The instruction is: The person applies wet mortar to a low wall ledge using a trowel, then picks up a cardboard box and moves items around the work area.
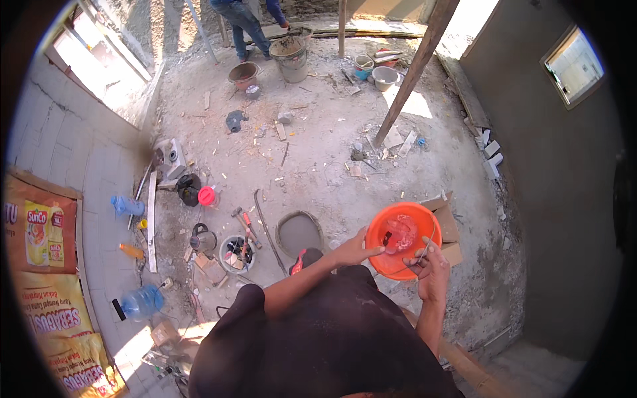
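An orange bucket is in front of me, to the right of my knee. Inside it lie a crumpled, see-through reddish thing, whose kind I cannot make out, and a small black piece. My left hand grips the bucket's left rim, thumb on top. At the right side, the curled fingers of my right hand pinch a thin curved strip that looks like the bucket's wire handle. An opened cardboard box sits right behind the bucket, partly hidden by it.
Left of the bucket stands a round tub of grey mix, beside a bent metal bar, hammers and a bucket of tools. A wooden post rises ahead. Farther off, another person stands by a large bucket.
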{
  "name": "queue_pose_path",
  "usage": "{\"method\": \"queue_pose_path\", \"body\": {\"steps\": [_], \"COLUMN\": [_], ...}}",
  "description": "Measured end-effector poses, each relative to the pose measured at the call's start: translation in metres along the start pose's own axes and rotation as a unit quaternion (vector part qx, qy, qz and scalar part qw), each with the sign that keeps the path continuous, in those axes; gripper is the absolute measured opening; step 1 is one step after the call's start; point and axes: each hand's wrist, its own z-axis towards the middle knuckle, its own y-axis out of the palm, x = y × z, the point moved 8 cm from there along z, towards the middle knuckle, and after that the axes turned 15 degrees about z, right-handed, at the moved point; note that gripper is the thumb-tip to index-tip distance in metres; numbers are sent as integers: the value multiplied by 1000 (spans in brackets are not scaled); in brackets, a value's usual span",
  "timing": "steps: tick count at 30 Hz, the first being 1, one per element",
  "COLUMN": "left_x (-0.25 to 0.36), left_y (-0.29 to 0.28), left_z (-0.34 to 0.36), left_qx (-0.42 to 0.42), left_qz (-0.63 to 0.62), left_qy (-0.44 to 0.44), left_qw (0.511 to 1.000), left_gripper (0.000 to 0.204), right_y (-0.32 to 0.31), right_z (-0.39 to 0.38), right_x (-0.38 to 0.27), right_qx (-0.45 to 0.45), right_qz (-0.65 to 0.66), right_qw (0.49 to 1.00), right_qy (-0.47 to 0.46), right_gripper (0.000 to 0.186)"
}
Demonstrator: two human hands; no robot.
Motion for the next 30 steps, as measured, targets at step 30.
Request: {"method": "queue_pose_path", "body": {"steps": [30], "left_x": [-2], "left_y": [-497], "left_z": [342], "left_qx": [167], "left_qz": [-100], "left_qy": [-165], "left_qw": [967], "left_gripper": [34], "right_y": [404], "right_z": [549], "right_x": [55], "right_qx": [-336], "right_qz": [-721], "right_qw": [548], "right_qy": [-259], "right_gripper": [65]}}
